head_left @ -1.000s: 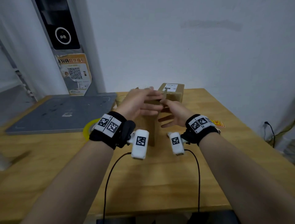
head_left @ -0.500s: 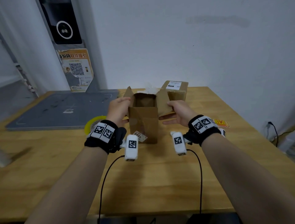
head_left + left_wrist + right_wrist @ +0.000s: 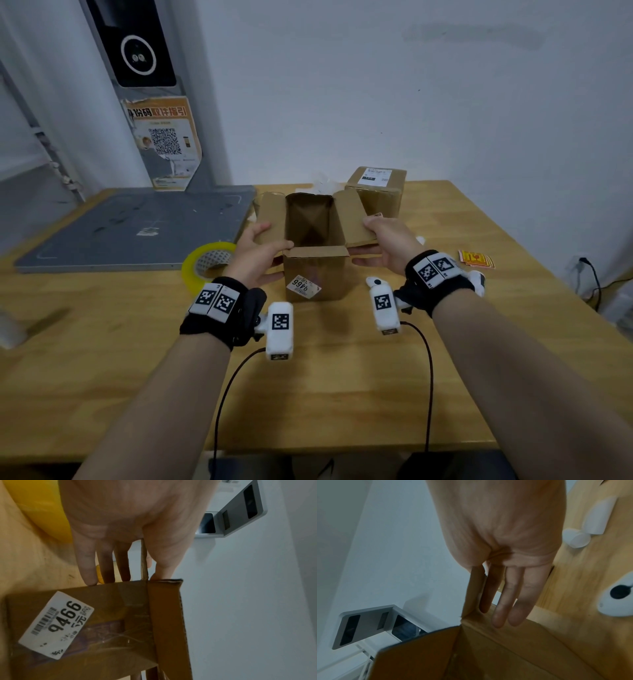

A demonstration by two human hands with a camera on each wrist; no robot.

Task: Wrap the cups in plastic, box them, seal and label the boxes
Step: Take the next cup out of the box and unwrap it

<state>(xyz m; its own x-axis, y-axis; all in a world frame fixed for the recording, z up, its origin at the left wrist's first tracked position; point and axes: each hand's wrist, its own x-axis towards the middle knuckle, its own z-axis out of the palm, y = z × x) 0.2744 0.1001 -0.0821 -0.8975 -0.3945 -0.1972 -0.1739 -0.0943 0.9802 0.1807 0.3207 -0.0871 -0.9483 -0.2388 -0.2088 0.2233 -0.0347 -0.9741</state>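
— Flaps that were folded under both hands a second ago now stand spread; the open box sits upright on the table, its inside dark and, so far as I can see, without a cup.

— How are the hands set?

— The left hand pinches the left flap, thumb on top and fingers beneath against the box wall; the right hand pinches the right flap the same way, thumb over, fingers under.

— And the rest?

— A sealed box with a white label stands just behind; the tape roll lies near the left wrist; red stickers lie well off to the right; crumpled plastic shows behind the open box, and whether it holds a cup I cannot tell.

— What might go wrong?

— I judge the box light and tall; pulling the flaps unevenly could tip it or slide it into the sealed box; letting go may let the flaps spring inward and block the mouth before a cup goes in.
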